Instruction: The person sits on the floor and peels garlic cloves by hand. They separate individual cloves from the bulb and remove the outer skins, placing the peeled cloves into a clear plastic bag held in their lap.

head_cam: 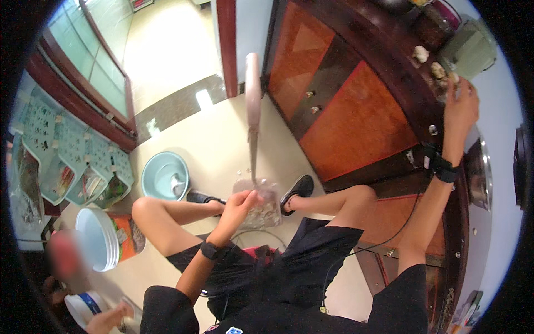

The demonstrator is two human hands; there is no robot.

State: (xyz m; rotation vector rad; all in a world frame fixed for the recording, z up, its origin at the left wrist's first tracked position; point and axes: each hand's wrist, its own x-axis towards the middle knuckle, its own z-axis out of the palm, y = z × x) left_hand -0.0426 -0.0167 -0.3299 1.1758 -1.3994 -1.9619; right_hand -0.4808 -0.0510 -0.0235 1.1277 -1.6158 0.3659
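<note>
My left hand [238, 208] is over a long-handled dustpan, its thumb and fingers pinched together. Whether something small sits between those fingertips is not visible. Pale scraps that look like garlic skins lie in the clear pinkish pan [271, 213], and its pink handle [253, 92] rises in front of me. On the dark wooden cabinet top [371, 39], my right hand [461, 102] reaches to a pale garlic piece [454, 77] at its fingertips; its grip is unclear. Beside it are a brownish garlic bulb [438, 70] and a whiter garlic bulb [421, 54].
A light blue basin [156, 173] stands left of my feet. Green plastic baskets [75, 146] and a pale blue bucket [94, 240] line the left. Another person's hand [110, 319] is near a white bucket [79, 307]. A greenish container [471, 48] stands behind the garlic.
</note>
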